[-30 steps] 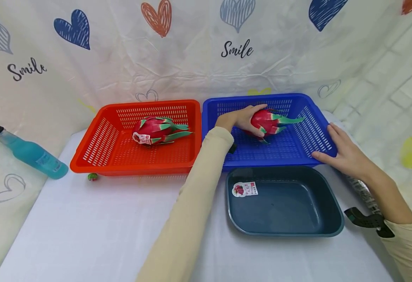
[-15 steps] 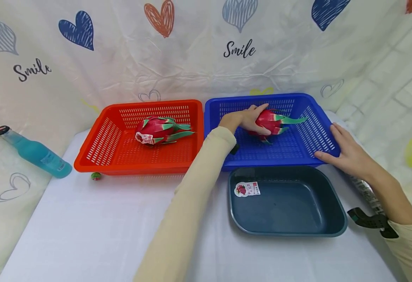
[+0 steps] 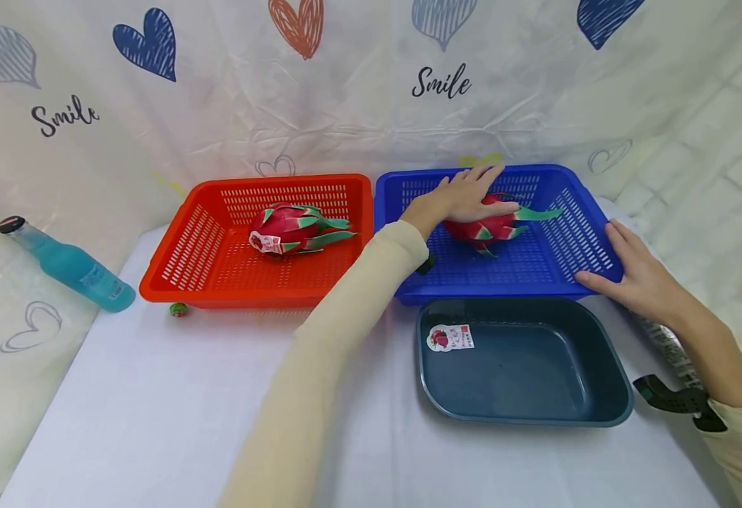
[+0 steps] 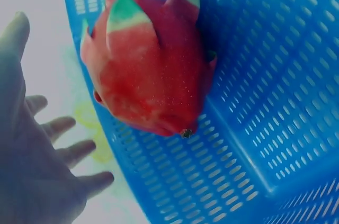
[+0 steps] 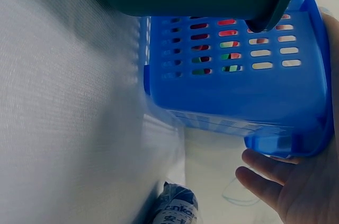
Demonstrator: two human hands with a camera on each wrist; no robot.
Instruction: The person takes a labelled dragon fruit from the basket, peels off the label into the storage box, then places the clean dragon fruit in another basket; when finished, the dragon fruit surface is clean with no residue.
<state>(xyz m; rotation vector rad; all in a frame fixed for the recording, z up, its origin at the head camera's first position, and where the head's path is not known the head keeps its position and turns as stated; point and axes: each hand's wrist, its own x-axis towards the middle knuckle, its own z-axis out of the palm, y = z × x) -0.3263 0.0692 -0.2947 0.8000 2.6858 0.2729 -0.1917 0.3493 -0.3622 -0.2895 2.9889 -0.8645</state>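
A red dragon fruit (image 3: 481,229) with green-tipped scales lies in the blue basket (image 3: 504,288). My left hand (image 3: 462,197) hovers just above it with its fingers spread and straight. A gap shows between that hand (image 4: 45,155) and the fruit (image 4: 153,70) in the left wrist view. At the basket's right end, my right hand (image 3: 640,279) touches the rim, its thumb at the front corner and its fingers along the outer side. A second dragon fruit (image 3: 294,229), bearing a white label, lies in the red basket (image 3: 250,303) to the left.
A dark teal basin (image 3: 510,381) with a fruit sticker (image 3: 450,338) stands in front of the blue basket. On the left are a blue bottle (image 3: 81,271) and a small green-and-red ball (image 3: 178,310). A printed packet (image 5: 175,208) lies near the right hand.
My left hand has let go of the dragon fruit in the blue basket and lifted slightly up and back. The right hand stays at the rim. The head view has shifted a little.
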